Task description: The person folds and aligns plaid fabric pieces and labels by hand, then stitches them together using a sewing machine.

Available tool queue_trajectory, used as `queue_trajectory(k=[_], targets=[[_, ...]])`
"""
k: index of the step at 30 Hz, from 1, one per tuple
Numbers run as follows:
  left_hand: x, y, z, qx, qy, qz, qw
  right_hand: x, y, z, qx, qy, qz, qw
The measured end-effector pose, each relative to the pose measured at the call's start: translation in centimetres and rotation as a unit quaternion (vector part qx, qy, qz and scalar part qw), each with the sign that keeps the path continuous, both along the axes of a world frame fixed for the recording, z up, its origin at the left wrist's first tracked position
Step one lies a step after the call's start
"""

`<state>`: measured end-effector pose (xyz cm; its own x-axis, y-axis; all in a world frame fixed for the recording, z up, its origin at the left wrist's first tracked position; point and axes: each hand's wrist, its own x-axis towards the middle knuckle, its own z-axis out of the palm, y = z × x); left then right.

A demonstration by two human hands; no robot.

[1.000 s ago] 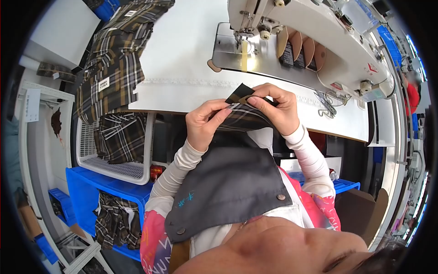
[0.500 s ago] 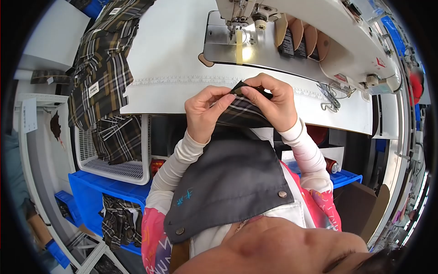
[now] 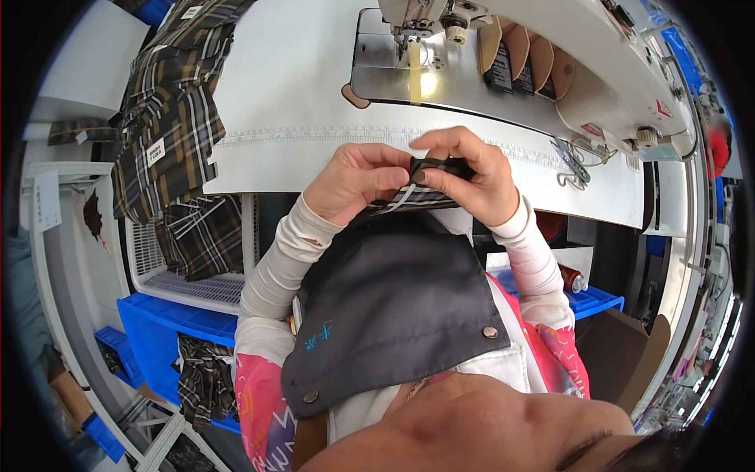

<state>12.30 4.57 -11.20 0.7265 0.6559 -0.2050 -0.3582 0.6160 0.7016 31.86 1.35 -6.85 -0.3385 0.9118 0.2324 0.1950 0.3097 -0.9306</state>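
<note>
Between my two hands, at the table's front edge, is a dark plaid fabric piece (image 3: 405, 200) with a folded black edge. My left hand (image 3: 358, 179) pinches the fold's left end between thumb and fingertips. On the right, my right hand (image 3: 470, 175) grips the same cloth, thumb in front, with the index finger raised off it. The rest of the cloth hangs below the hands toward my lap. Beyond them stands a sewing machine (image 3: 421, 23), its needle area over a metal bed plate (image 3: 385, 67) marked with a yellow strip.
A pile of plaid fabric pieces (image 3: 169, 118) with white labels drapes over the table's left side. Beneath are a white basket (image 3: 189, 291) and a blue crate (image 3: 149, 338) holding plaid cloth. Thread snips (image 3: 570, 164) lie to the right, near dividers with black labels (image 3: 525, 79).
My left hand has shifted left and turned, its fingertips now at the fold's left end. My right index finger has lifted from the cloth. The camera view has moved slightly.
</note>
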Motion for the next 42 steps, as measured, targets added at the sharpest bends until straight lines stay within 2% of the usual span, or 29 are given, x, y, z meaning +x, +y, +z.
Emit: queue_trajectory(k=[4, 7, 8, 10, 11, 14, 15, 17, 19, 21, 22, 24, 25, 28, 32, 34, 38, 39, 42], targets=[[0.0, 0.3, -0.2, 0.054, -0.033, 0.006, 0.998, -0.1, 0.1, 0.1, -0.094, 0.044, -0.002, 0.995], [-0.2, 0.4, -0.2, 0.066, -0.017, 0.017, 0.998, -0.5, 0.0, -0.4, -0.059, 0.027, -0.03, 0.997], [-0.1, 0.0, 0.2, 0.167, 0.04, 0.073, 0.982, -0.6, -0.1, -0.3, -0.042, 0.003, -0.047, 0.998], [0.5, -1.1, 1.0, 0.361, 0.151, 0.179, 0.903, -0.8, -0.3, -0.1, -0.007, -0.043, -0.081, 0.996], [0.4, -1.1, 0.9, 0.558, 0.244, 0.216, 0.763, -0.9, -0.3, -0.1, -0.001, -0.045, -0.085, 0.995], [0.7, -1.1, 0.1, 0.644, 0.273, 0.286, 0.655, -1.0, -0.4, -0.1, 0.007, -0.047, -0.096, 0.994], [0.8, -1.3, 0.3, 0.561, 0.267, 0.273, 0.734, -1.1, -0.5, -0.1, 0.003, -0.044, -0.1, 0.994], [0.9, -1.8, 1.2, 0.378, 0.249, 0.246, 0.857, -1.2, -0.3, -0.1, 0.008, -0.048, -0.102, 0.994], [0.9, -1.5, 0.4, 0.279, 0.157, 0.189, 0.928, -0.8, -0.4, -0.3, 0.02, -0.059, -0.098, 0.993], [0.7, -1.3, 0.0, 0.179, 0.075, 0.161, 0.968, -0.6, 0.0, -1.0, 0.075, -0.071, -0.086, 0.991], [0.4, -1.3, -0.1, 0.158, 0.066, 0.166, 0.971, -0.5, 0.4, -1.2, 0.121, -0.082, -0.078, 0.986], [0.3, -1.3, -0.3, 0.113, 0.043, 0.171, 0.978, -0.5, 1.0, 0.0, 0.219, -0.18, -0.09, 0.955], [0.4, -1.4, -0.4, 0.142, 0.091, 0.183, 0.968, -0.5, 1.2, 0.4, 0.266, -0.228, -0.099, 0.931], [1.2, -1.9, 0.0, 0.223, 0.111, 0.235, 0.939, -1.4, 0.5, 0.1, 0.171, -0.178, -0.11, 0.963], [1.7, -2.2, -0.3, 0.21, 0.129, 0.253, 0.935, -1.3, 0.4, 0.9, 0.076, -0.243, -0.114, 0.96], [1.4, -2.2, -0.4, 0.168, 0.134, 0.226, 0.95, -1.3, 0.5, 0.6, 0.059, -0.186, -0.103, 0.975], [1.0, -1.9, -0.8, 0.159, 0.11, 0.206, 0.959, -0.7, 0.6, -0.1, 0.034, -0.118, -0.084, 0.989], [1.1, -2.0, -0.2, 0.143, 0.095, 0.226, 0.959, -0.5, 0.6, -0.2, -0.012, -0.107, -0.089, 0.99], [0.3, -1.2, -0.4, 0.234, 0.109, 0.282, 0.924, 0.5, 0.8, -1.0, -0.057, -0.042, -0.082, 0.994]])
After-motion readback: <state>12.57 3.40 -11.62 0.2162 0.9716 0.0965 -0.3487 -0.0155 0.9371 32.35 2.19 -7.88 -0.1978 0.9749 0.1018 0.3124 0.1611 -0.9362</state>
